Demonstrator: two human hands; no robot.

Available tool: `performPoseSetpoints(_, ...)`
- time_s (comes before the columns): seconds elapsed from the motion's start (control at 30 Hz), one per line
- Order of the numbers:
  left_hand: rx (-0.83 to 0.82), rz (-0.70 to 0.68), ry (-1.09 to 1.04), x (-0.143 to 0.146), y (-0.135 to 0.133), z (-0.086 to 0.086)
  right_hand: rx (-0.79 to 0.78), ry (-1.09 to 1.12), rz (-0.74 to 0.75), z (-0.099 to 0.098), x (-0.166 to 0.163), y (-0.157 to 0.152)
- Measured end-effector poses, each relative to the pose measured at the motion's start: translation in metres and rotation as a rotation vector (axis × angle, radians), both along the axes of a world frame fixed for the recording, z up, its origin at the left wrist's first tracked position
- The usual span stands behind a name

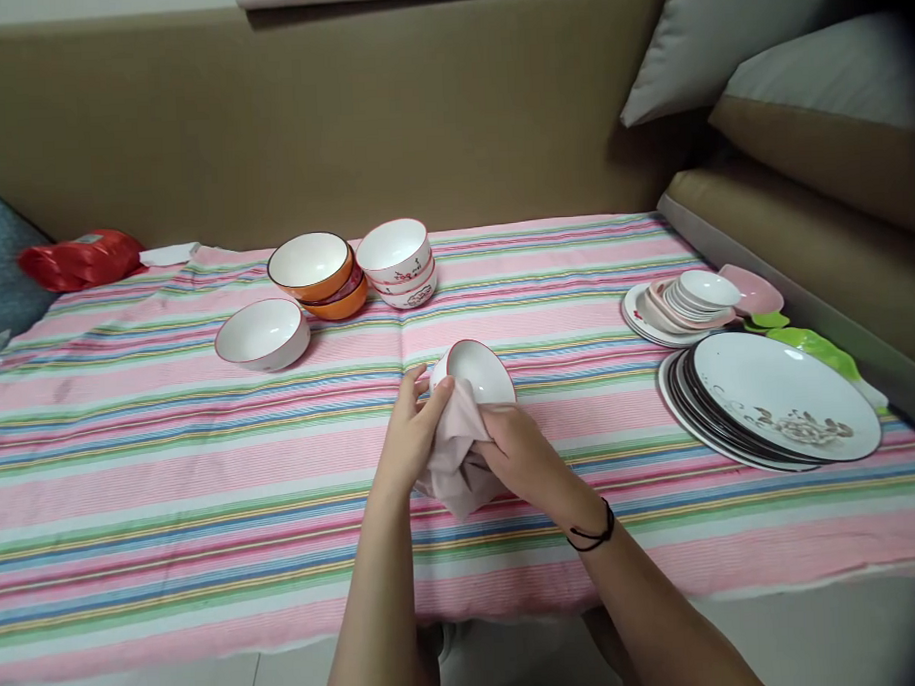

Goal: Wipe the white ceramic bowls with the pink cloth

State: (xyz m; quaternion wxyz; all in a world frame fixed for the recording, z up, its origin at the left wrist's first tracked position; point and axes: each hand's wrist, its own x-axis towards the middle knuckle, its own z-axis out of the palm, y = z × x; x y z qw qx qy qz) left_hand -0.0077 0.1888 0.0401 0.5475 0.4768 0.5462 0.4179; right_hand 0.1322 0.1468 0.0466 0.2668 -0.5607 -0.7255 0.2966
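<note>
A white bowl (482,367) with a thin red rim is tilted in front of me, its inside facing partly my way. My left hand (415,415) grips the bowl's left side, the thumb over the rim and on the cloth. A pale pink cloth (455,453) drapes over the near rim and hangs below it. My right hand (517,446) is closed on the cloth at the bowl's near right edge; some of its fingers are hidden in the folds. A black cord bracelet is on my right wrist.
Stacked orange bowls (312,268), stacked white bowls (395,255) and a single white bowl (262,335) stand at the back left. Large plates (790,396) and small dishes (681,305) are piled at the right, beside a green leaf-shaped dish (818,350). A red bundle (83,259) lies far left.
</note>
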Motion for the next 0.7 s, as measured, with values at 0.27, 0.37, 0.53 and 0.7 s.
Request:
performPoseSetpoints(0.27,0.038,-0.023,0.103,0.000,-0.001,0.002,0.048,-0.257,0.016,-0.014,0.014,0.004)
performPoseSetpoints(0.37,0.080,-0.010,0.147,0.002,-0.001,0.003,0.069,-0.252,0.002,-0.015,0.016,0.004)
performPoseSetpoints(0.53,0.109,-0.004,0.182,0.002,-0.001,0.004,-0.009,-0.105,-0.001,-0.004,0.011,0.002)
performPoseSetpoints(0.7,0.122,-0.043,0.186,0.002,-0.001,0.005,0.059,0.007,-0.137,0.001,0.011,0.003)
